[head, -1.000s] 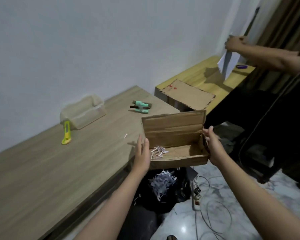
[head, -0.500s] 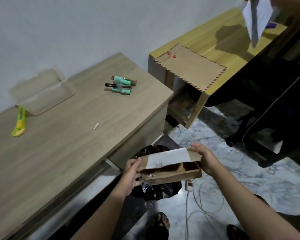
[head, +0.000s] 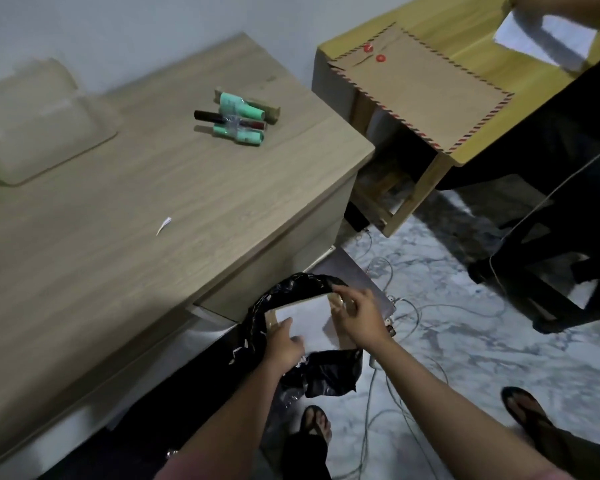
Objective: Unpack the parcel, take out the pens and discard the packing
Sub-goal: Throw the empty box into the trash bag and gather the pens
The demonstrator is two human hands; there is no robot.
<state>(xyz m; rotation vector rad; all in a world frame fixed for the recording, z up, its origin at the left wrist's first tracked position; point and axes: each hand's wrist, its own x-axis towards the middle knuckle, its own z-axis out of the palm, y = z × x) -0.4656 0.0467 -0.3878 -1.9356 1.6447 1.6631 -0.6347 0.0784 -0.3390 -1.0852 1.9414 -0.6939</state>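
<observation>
Cardboard parcel box (head: pixel 309 315): held low over the floor beside the counter (head: pixel 125 209), partly inside the mouth of a black bin bag (head: pixel 291 296); a white label faces up.
Left hand (head: pixel 284 344): fingers closed on the box's near left corner.
Right hand (head: pixel 357 315): fingers closed on the box's right end, at the bag's rim.
Pens (head: pixel 238 117): a small cluster of green and dark barrels, lying on the counter near its far right corner, well apart from the box.
Paper scrap (head: pixel 163 225): one white sliver on the counter, mid-surface.
Clear plastic container (head: pixel 42 123): at the counter's far left, blurred.
Brown envelope (head: pixel 423 81): striped border, flat on a yellow side table (head: pixel 471 15) to the right.
Cables (head: pixel 413 313): strewn over the marble floor beside the bag.
</observation>
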